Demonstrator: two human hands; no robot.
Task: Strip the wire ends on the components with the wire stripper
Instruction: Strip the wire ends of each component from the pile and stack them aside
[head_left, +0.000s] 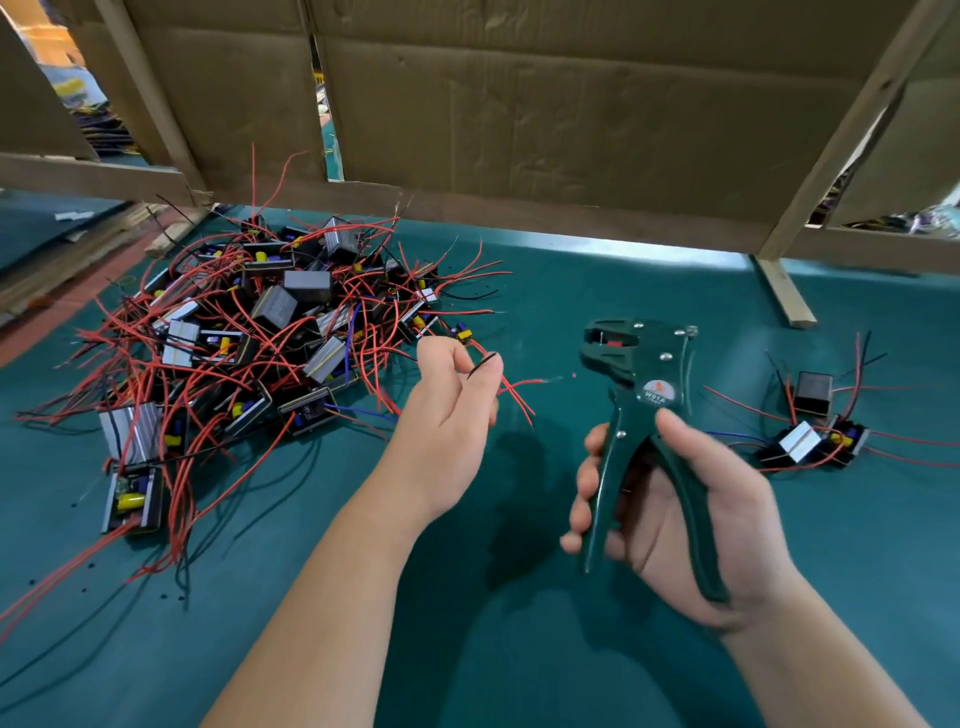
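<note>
Left hand (452, 410) pinched a red wire (519, 385) between thumb and curled fingers, palm turned inward, raised over the mat. The wire's bare tip (553, 379) pointed right toward the tool without touching it. A black wire (483, 362) looped over the same fingers. Right hand (691, 514) gripped the wire stripper (636, 384) by both handles, fingers wrapped round the front handle, thumb laid up along the body near the label. The handles stood spread apart. The stripper head was up and tilted left, its jaws just beside the wire tip with a small gap between. A tiny pink speck (574, 374) showed in that gap, possibly a cut bit of insulation, too small to be sure. The two hands were apart, the left one up and left of the right. The held wires ran back toward the near edge of the pile. Pile of components (249, 332) lay at left on the green mat (571, 291): black boxes and silver-faced blocks tangled in red, black and a few blue leads. Small group of components (815, 431) lay right of the stripper, well apart from the pile. Cardboard wall (519, 104) on a wooden frame (784, 293) stood behind everything.
</note>
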